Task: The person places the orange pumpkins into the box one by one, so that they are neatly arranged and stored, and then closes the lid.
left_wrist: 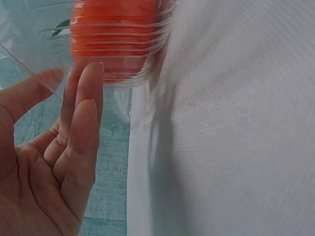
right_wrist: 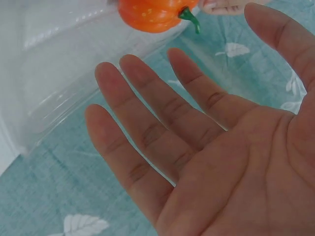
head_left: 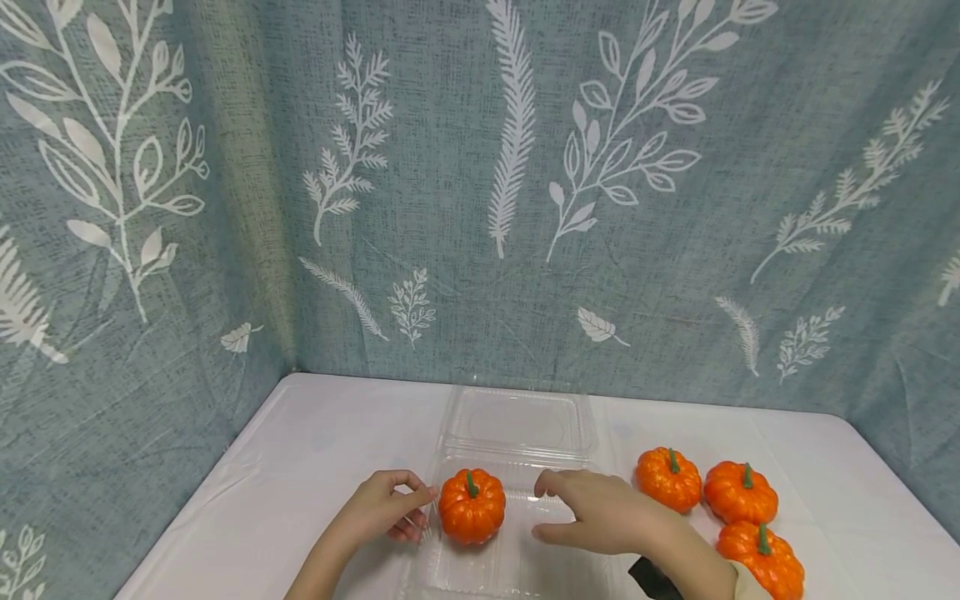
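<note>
An orange pumpkin (head_left: 472, 510) with a green stem sits in the left part of a clear plastic clamshell container (head_left: 517, 575), whose lid (head_left: 519, 419) lies folded back. At the container's left rim, my left hand (head_left: 390, 506) holds the edge between thumb and fingers. The left wrist view shows the pumpkin (left_wrist: 113, 39) through the ribbed wall, beyond the fingertips (left_wrist: 87, 115). Over the container's right part hovers my right hand (head_left: 592, 510), its fingers spread and nothing in them. In the right wrist view its palm (right_wrist: 231, 162) faces the camera, apart from the pumpkin (right_wrist: 150, 14).
Three more pumpkins stand right of the container: one nearest it (head_left: 669, 479), another beside that pumpkin (head_left: 741, 492), and a third pumpkin (head_left: 762, 560) partly behind the right forearm. A white cloth (head_left: 322, 442) covers the table. Blue-green leaf-patterned curtains (head_left: 450, 208) enclose the back and sides.
</note>
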